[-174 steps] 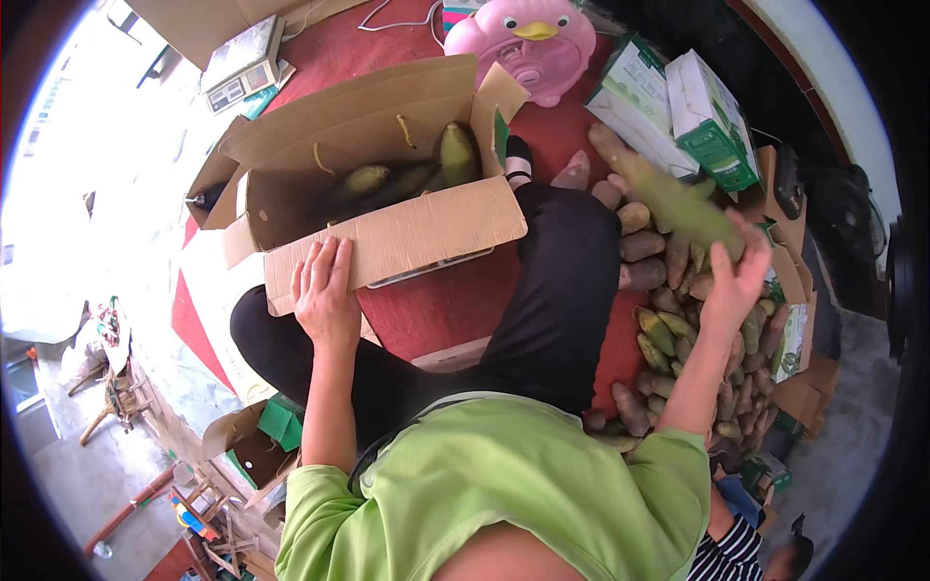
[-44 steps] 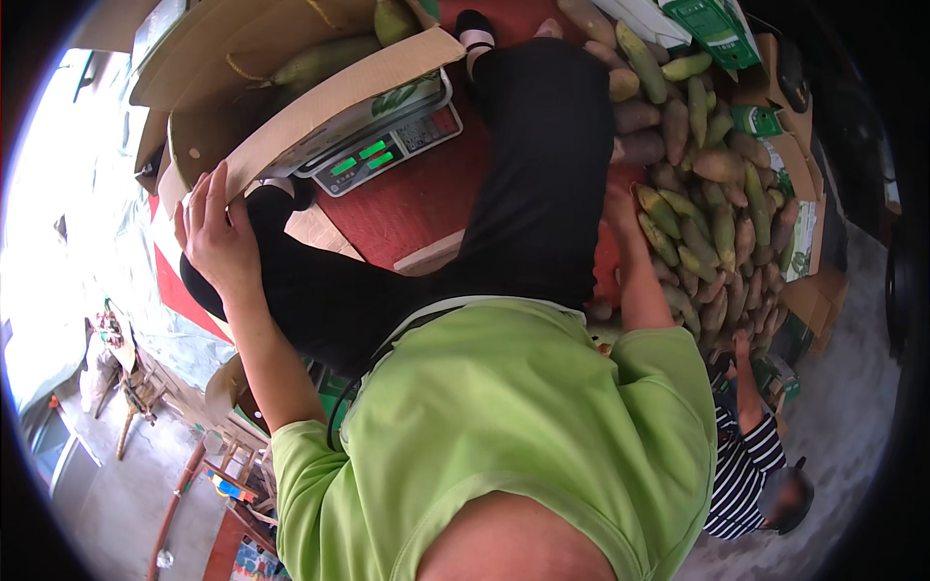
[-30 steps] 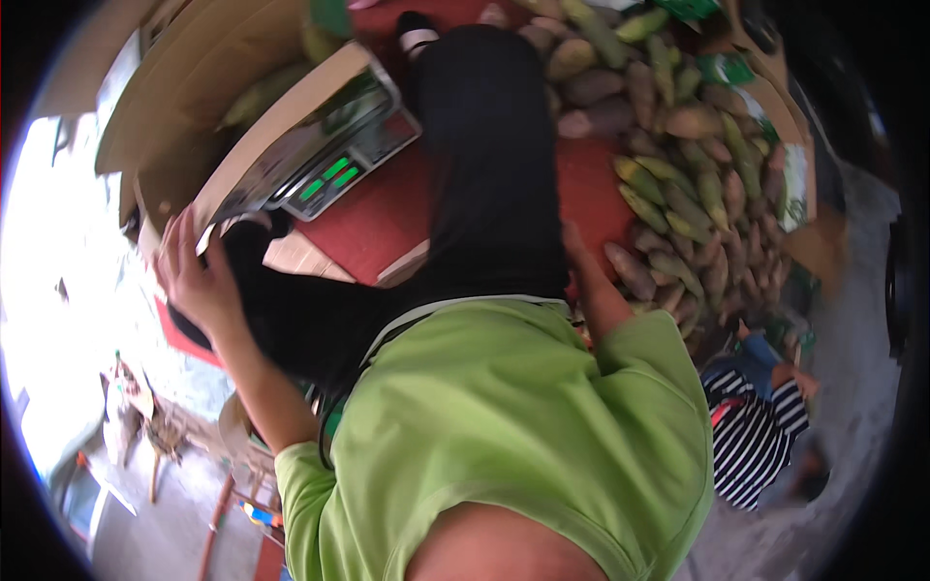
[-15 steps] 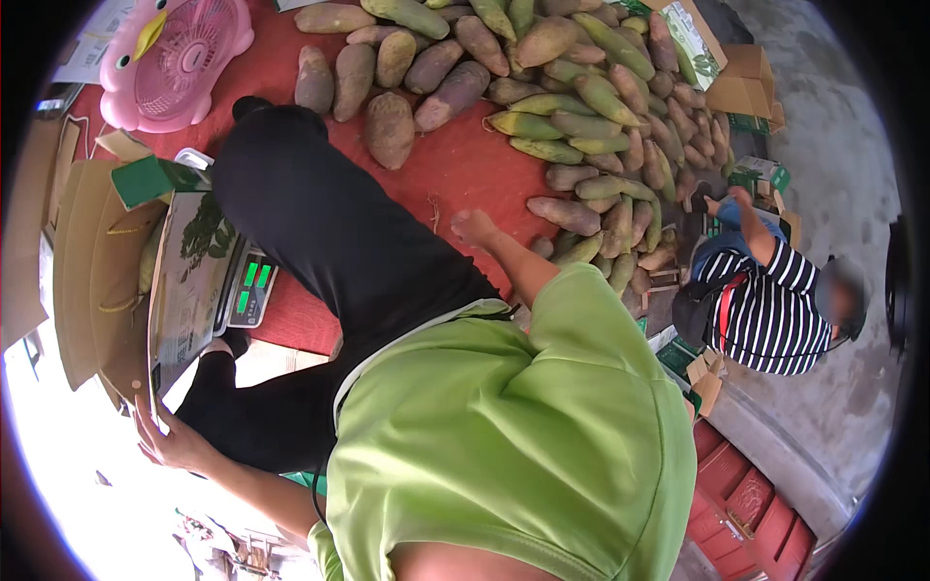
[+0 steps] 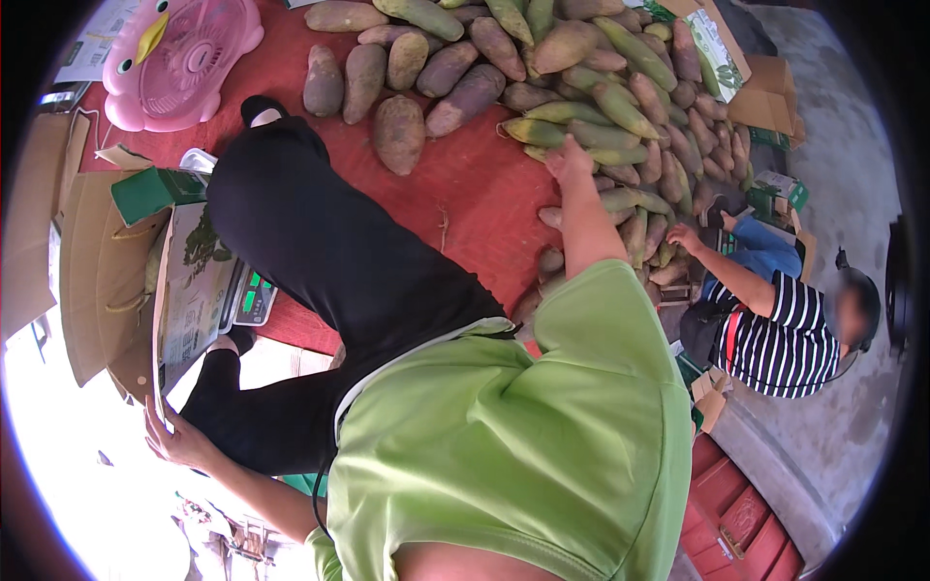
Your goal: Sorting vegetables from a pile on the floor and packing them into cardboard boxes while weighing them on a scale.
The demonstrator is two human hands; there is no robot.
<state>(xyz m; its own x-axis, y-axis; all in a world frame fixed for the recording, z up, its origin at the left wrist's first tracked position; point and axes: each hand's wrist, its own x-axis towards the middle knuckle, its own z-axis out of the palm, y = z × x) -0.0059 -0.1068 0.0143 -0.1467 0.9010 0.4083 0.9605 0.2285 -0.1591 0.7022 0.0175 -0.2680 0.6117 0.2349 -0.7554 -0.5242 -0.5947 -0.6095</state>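
Note:
My right hand (image 5: 570, 163) reaches over the pile, its fingers against the green-husked ears of corn (image 5: 539, 132). Blur and overlap hide whether the fingers close on one. Around it lie more ears and large brownish-purple sweet potatoes (image 5: 397, 134), heaped on a red sheet (image 5: 484, 213). At the lower left, my left hand (image 5: 179, 443) grips the near edge of an open cardboard box (image 5: 179, 320), thumb and fingers on either side of its wall. That box stands at a digital scale (image 5: 255, 298) with a lit green display. The box's contents are mostly hidden.
A pink animal-shaped fan (image 5: 179, 63) stands at the far left. On the right sits a co-worker in a striped shirt (image 5: 775, 334), one hand (image 5: 686, 238) near the pile. Other cardboard cartons (image 5: 765, 97) stand behind the heap. My black-trousered leg (image 5: 329, 223) crosses the sheet.
My right hand has moved away from me, from over the bare sheet onto the corn. The co-worker's arm has come down toward the pile. My left hand stays at the box.

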